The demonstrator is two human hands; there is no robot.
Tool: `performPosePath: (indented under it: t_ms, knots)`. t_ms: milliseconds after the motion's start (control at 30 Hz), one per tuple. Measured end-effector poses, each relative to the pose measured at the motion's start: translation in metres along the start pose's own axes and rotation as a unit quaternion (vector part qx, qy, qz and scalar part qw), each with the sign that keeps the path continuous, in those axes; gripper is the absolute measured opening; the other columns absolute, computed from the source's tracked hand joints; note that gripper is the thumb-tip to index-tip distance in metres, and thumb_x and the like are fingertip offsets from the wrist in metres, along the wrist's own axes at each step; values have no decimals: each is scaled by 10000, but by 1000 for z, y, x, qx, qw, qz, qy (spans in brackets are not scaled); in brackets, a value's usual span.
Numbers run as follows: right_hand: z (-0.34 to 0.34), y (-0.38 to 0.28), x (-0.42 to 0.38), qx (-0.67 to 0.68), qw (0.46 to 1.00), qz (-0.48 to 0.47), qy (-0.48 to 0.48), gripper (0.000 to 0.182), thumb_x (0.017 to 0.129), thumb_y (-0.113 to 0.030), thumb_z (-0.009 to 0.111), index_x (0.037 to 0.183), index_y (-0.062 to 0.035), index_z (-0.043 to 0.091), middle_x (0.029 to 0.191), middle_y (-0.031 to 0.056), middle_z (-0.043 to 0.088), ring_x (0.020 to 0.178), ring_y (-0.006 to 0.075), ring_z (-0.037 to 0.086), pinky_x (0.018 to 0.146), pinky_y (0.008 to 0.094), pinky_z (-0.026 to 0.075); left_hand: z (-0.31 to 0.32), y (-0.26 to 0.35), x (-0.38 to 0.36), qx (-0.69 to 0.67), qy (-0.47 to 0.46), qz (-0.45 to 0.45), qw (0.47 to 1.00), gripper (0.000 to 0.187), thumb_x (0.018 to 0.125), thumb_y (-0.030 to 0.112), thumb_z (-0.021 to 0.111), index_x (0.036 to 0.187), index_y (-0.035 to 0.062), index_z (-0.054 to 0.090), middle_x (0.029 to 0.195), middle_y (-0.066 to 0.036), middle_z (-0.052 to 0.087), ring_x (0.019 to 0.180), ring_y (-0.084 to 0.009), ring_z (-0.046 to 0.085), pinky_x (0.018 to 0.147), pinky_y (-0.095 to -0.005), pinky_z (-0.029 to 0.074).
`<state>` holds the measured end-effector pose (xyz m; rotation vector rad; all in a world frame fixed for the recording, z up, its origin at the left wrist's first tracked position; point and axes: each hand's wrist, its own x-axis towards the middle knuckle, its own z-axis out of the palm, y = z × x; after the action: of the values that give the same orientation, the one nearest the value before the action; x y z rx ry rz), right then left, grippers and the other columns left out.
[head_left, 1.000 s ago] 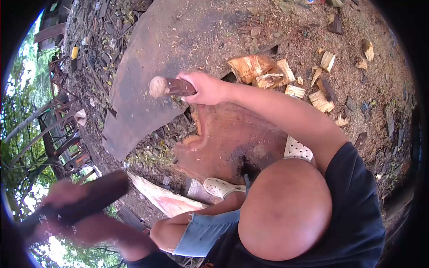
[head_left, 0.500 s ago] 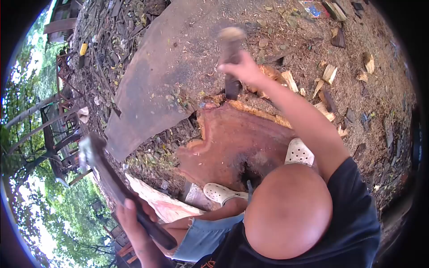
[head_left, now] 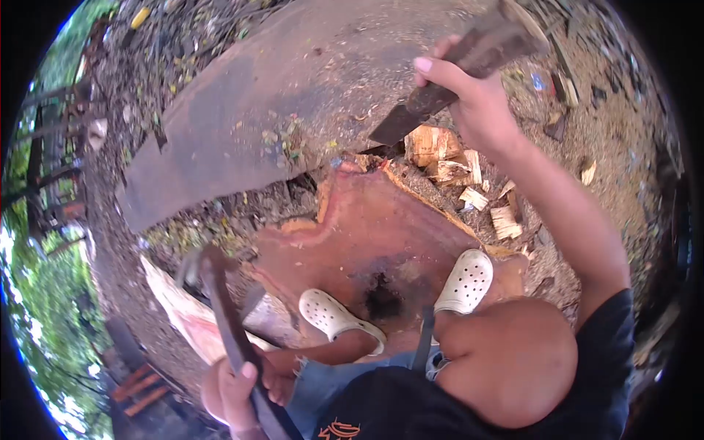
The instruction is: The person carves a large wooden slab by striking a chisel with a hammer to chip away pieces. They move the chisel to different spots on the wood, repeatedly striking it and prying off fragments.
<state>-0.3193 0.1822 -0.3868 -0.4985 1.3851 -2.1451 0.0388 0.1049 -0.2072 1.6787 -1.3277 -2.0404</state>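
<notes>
My left hand (head_left: 238,389) is closed around the dark handle of a hammer (head_left: 224,308), whose blurred metal head is up at the left. My right hand (head_left: 477,95) grips a thick, dark chisel (head_left: 433,95) with a broad, worn top end. The chisel slants, its flat blade pointing down and left above the far edge of a wide reddish wood slab (head_left: 381,213). Whether the blade touches anything is unclear. Pale split wood chunks (head_left: 434,147) lie beside the slab's edge, below my right hand.
My feet in white clogs (head_left: 466,282) stand on the slab near a dark hollow (head_left: 383,297). A flat grey sheet (head_left: 213,139) lies on the ground beyond. A pale log (head_left: 176,304) is at the left. Wood chips and leaves litter the ground, with trees at far left.
My right hand has moved right, bringing the chisel from upright to slanted and its blade off the slab's edge. The hammer in my left hand is lower.
</notes>
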Motion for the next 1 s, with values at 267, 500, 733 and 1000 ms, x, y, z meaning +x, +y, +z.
performPosePath:
  t_ms: [267,500,733,1000]
  knots:
    - [112,14,41,-257,958,35,-124,264,676,-184,761,796,-9,605,721,41,620,685,126,586,631,288,474,-9,28,12,-65,-113,-5,992,455,797,264,662,1030,-56,438,585,-94,449,418,-157,463,376,-256,412]
    - [126,98,15,-141,988,-27,52,152,741,-84,718,760,-45,573,712,22,601,648,104,576,602,257,466,-57,26,1,2,-133,-70,989,415,760,336,661,734,-51,514,599,-138,497,560,-331,505,606,-399,450]
    - [119,92,-14,-137,986,-10,94,162,752,-69,709,772,-52,549,722,-4,572,645,70,533,596,243,436,-55,7,18,-63,-24,55,996,457,816,285,607,1014,-73,403,566,-64,410,373,-120,411,309,-225,363]
    - [114,114,-22,-184,979,-22,87,181,745,-104,724,790,-27,567,742,9,582,668,77,531,623,258,446,-45,9,18,-59,-92,-9,994,451,763,242,664,1003,-59,428,562,-95,438,380,-156,434,335,-260,395]
